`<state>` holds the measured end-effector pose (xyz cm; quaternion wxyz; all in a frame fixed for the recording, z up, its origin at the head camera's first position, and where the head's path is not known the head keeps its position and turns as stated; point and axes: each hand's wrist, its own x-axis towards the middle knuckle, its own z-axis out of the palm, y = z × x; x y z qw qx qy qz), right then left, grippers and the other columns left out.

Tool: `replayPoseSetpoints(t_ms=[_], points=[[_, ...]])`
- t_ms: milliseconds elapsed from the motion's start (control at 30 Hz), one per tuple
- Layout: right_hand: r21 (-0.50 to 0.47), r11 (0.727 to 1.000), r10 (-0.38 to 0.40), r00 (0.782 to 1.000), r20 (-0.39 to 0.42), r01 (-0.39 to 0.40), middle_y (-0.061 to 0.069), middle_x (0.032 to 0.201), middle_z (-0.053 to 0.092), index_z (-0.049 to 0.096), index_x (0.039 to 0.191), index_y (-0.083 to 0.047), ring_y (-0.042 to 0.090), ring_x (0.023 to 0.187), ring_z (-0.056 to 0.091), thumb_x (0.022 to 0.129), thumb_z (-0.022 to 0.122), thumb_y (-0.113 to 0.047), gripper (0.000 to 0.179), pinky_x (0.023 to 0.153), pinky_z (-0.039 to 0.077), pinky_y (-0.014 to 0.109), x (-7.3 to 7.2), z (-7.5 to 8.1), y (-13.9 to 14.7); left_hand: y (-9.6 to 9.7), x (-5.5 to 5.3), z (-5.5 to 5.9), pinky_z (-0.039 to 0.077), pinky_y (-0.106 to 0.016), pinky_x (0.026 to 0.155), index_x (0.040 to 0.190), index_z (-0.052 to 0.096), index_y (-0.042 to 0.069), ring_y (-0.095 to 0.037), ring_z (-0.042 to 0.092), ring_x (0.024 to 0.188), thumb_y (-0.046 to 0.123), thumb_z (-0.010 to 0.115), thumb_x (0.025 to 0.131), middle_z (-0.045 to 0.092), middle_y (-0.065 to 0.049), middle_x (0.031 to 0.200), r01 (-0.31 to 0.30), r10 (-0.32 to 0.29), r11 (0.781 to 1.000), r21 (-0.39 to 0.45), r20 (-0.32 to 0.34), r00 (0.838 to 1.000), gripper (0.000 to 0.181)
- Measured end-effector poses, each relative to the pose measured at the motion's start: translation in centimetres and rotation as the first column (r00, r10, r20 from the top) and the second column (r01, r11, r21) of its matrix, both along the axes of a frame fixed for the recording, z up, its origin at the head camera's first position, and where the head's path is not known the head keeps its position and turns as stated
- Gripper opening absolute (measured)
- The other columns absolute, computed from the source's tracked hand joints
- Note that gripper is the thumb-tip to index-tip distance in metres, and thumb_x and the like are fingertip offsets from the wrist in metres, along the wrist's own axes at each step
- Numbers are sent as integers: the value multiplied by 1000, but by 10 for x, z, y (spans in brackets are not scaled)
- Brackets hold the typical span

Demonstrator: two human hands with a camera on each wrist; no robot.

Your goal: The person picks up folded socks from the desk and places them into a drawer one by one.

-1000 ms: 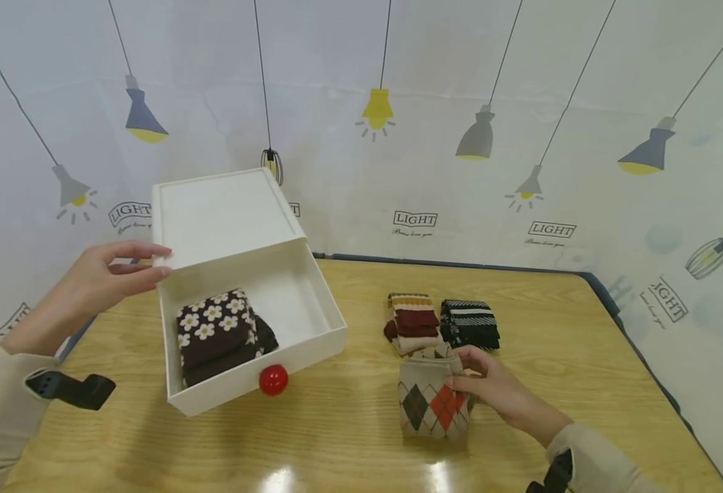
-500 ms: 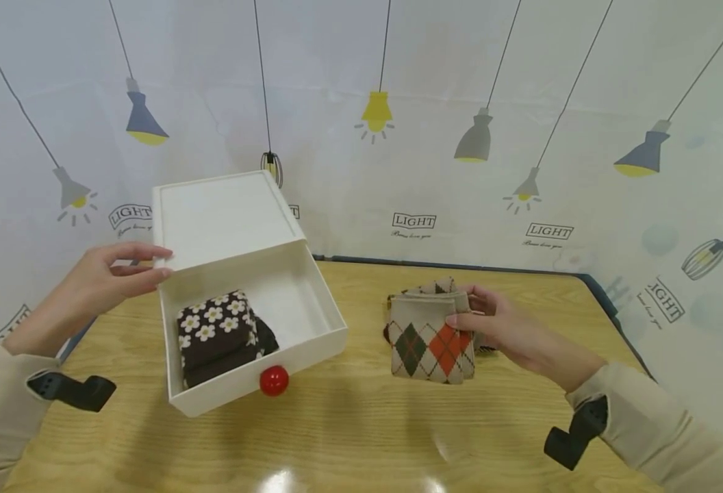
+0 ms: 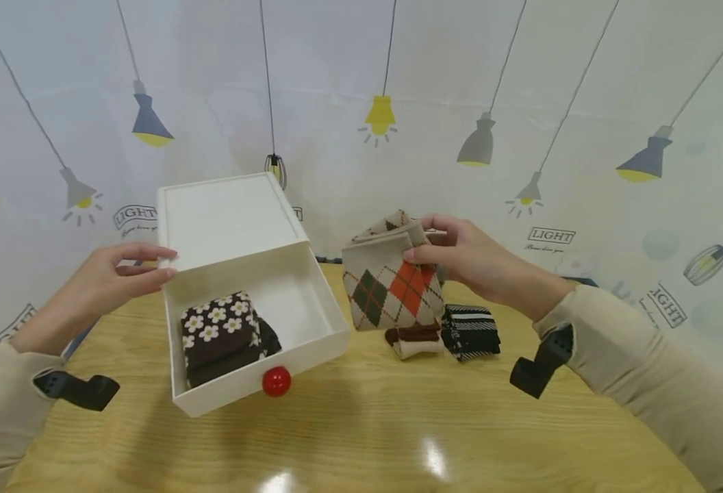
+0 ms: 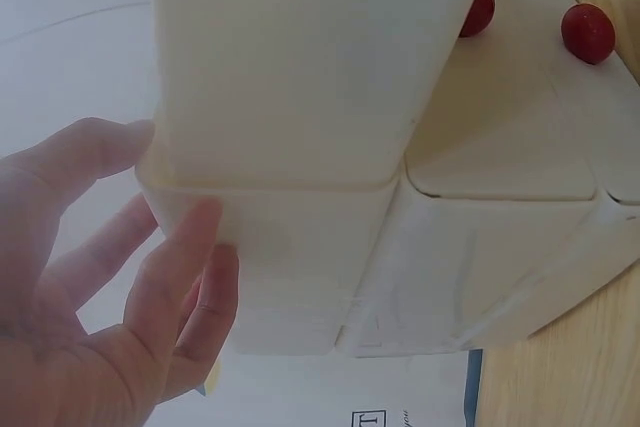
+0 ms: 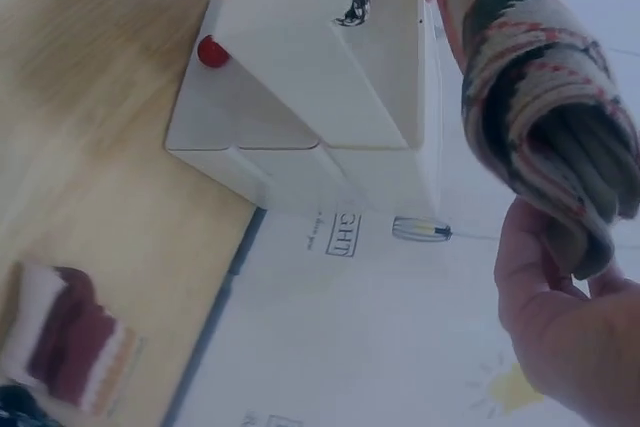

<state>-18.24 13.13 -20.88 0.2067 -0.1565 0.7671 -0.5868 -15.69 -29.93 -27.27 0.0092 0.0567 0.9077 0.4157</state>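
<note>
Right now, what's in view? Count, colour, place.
argyle bundle: one, beige, red and green, mid-air
cabinet: one, white, left side
open drawer: one, white, cabinet top
closed drawers: two, white, below it
knobs: three, red, drawer fronts
flowered bundle: one, brown and white, open drawer
dark bundle: one, near-black, beside it
table: one, light wood, underneath
maroon bundle: one, maroon and cream, on table
striped bundle: one, black and white, right of maroon
wall covering: one, pale, behind
wrist devices: two, black, one each side
sleeves: two, beige, both sides
left hand: one, bare, cabinet corner
right hand: one, bare, holding argyle bundle
</note>
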Motion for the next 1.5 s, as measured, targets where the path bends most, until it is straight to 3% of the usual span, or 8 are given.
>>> replayPoseSetpoints(t_ms=[100,433,700,867,1067,1267,1400,1500], points=[[32,999,14,1000,-28,-13,14,106,52,45,107,-3,20,85,53,84,59,-11,27,72,48,34,-7,8,-18,2,1,1,40,-52,85,123,46,2,-40,40,115,33,55,88,37,-22,131,7,-7,1000,12,17,1000,48],[144,987,78,995,-56,-70,12,107,53,50,111,-4,23,91,55,83,61,-11,31,72,50,37,-24,20,-73,2,1,3,42,-50,84,124,45,2,-40,41,114,34,56,87,35,-23,132,5,-6,1000,17,26,1000,50],[240,959,160,987,-29,-149,9,97,55,52,107,-5,19,84,56,81,64,-12,30,66,51,32,-29,1,-109,1,1,4,39,-53,85,125,44,3,-37,43,113,35,56,87,34,-22,133,12,-14,999,37,44,999,51],[302,939,182,983,-25,-166,8,98,55,53,107,-5,19,85,56,80,66,-12,31,63,52,29,-24,-8,-127,1,0,3,44,-46,83,124,46,4,-8,54,99,34,57,86,37,-22,131,11,-11,1000,27,31,999,49],[355,921,186,982,-33,-162,8,99,56,52,106,-4,18,87,55,80,66,-10,30,60,51,28,-24,-11,-137,2,1,5,38,-55,85,124,44,2,-37,43,114,35,57,86,34,-24,133,12,-13,999,33,40,999,52],[396,897,232,972,-44,-197,9,100,55,51,107,-3,19,89,55,81,64,-8,29,64,50,25,-27,-24,-143,2,0,3,43,-48,83,124,46,3,-14,54,101,34,57,86,39,-22,130,13,-13,1000,26,29,999,50],[404,894,233,971,-47,-195,10,101,54,49,108,-2,20,90,54,82,63,-6,30,66,50,26,-26,-32,-144,3,1,3,39,-55,85,124,45,2,-36,43,113,34,57,86,35,-23,133,20,-22,999,43,36,999,51],[414,889,239,969,-62,-193,11,105,53,48,110,-3,20,93,53,82,63,-6,32,70,49,27,-25,-36,-145,2,1,3,38,-56,85,124,45,2,-42,38,116,34,57,87,35,-23,132,16,-18,999,38,33,999,51]])
